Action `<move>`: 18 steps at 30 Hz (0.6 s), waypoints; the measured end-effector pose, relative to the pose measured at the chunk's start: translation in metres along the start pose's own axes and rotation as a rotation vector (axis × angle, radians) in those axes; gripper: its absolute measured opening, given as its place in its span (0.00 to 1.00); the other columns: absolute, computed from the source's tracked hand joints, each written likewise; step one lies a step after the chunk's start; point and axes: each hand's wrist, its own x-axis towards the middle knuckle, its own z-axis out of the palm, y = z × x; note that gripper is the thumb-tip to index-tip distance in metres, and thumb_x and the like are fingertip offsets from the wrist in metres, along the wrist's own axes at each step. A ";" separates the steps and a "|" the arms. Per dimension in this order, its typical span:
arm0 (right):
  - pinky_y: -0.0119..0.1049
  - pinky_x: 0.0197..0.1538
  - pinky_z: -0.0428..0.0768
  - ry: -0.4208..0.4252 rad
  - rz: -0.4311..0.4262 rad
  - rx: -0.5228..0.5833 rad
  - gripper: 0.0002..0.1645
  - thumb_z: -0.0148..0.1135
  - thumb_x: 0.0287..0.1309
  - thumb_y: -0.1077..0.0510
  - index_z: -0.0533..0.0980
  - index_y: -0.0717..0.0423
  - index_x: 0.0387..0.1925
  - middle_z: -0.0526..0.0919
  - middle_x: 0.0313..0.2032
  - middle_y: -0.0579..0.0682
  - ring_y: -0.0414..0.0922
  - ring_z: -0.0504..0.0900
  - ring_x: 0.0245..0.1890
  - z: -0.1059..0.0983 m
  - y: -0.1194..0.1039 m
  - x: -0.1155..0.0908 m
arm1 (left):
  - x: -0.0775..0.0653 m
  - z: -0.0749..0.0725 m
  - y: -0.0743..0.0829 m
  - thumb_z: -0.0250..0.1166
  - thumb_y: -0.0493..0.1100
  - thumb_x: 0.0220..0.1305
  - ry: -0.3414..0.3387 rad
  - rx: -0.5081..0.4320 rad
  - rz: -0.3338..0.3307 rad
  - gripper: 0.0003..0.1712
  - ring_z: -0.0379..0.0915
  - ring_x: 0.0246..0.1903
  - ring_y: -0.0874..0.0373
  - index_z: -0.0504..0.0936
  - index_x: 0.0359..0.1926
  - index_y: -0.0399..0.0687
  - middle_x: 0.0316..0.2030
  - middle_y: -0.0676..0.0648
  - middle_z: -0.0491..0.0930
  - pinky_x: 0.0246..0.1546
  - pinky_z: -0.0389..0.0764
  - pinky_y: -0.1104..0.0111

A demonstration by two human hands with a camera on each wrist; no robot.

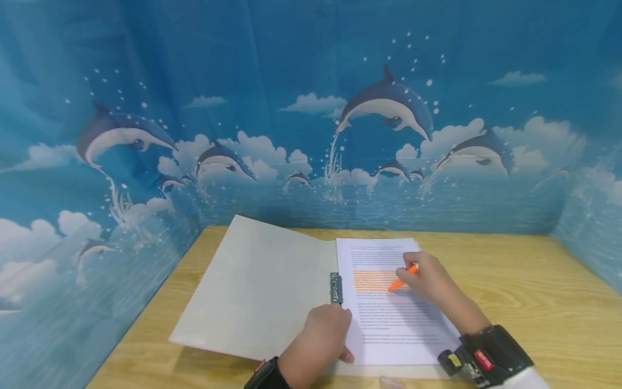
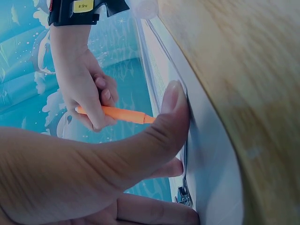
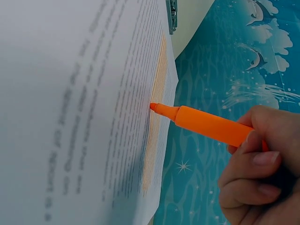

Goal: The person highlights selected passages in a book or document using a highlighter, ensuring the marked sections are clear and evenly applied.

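Observation:
My right hand (image 1: pixel 427 278) grips an orange highlighter (image 3: pixel 211 125), its tip at the printed sheet (image 1: pixel 398 324). A block of lines in the sheet's upper half bears orange highlighting (image 1: pixel 374 281). The sheet lies on the right side of an opened folder (image 1: pixel 262 286) with a metal clip (image 1: pixel 336 287) at its spine. My left hand (image 1: pixel 323 332) rests at the sheet's lower left edge, just below the clip. In the left wrist view its thumb (image 2: pixel 171 117) is stretched out along the paper, and the other fingers are partly hidden behind it.
The folder's pale cover spreads left over the wooden table (image 1: pixel 525 292). A small translucent object (image 1: pixel 391 382) sits at the near edge, below the sheet. A blue curtain (image 1: pixel 301 108) printed with dolphins surrounds the table at the back and sides.

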 end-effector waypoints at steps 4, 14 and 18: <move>0.30 0.18 0.59 0.005 -0.006 -0.003 0.19 0.60 0.48 0.64 0.59 0.55 0.15 0.58 0.16 0.47 0.40 0.59 0.15 -0.004 0.004 -0.001 | 0.015 0.014 0.001 0.74 0.62 0.18 -0.013 -0.003 -0.017 0.40 0.75 0.25 0.56 0.81 0.40 0.51 0.28 0.48 0.83 0.36 0.84 0.67; 0.29 0.17 0.58 -0.004 0.045 -0.025 0.18 0.60 0.49 0.63 0.60 0.56 0.16 0.60 0.17 0.48 0.40 0.60 0.15 -0.014 0.013 -0.005 | 0.040 0.040 0.002 0.74 0.62 0.13 -0.016 -0.018 -0.036 0.43 0.74 0.25 0.55 0.80 0.41 0.53 0.27 0.48 0.82 0.36 0.83 0.65; 0.30 0.18 0.59 0.003 0.030 -0.028 0.19 0.61 0.50 0.63 0.60 0.56 0.15 0.60 0.16 0.48 0.41 0.60 0.16 -0.018 0.016 -0.007 | 0.021 0.019 0.002 0.74 0.61 0.18 -0.027 -0.014 -0.029 0.40 0.75 0.26 0.56 0.81 0.41 0.51 0.28 0.48 0.82 0.38 0.84 0.66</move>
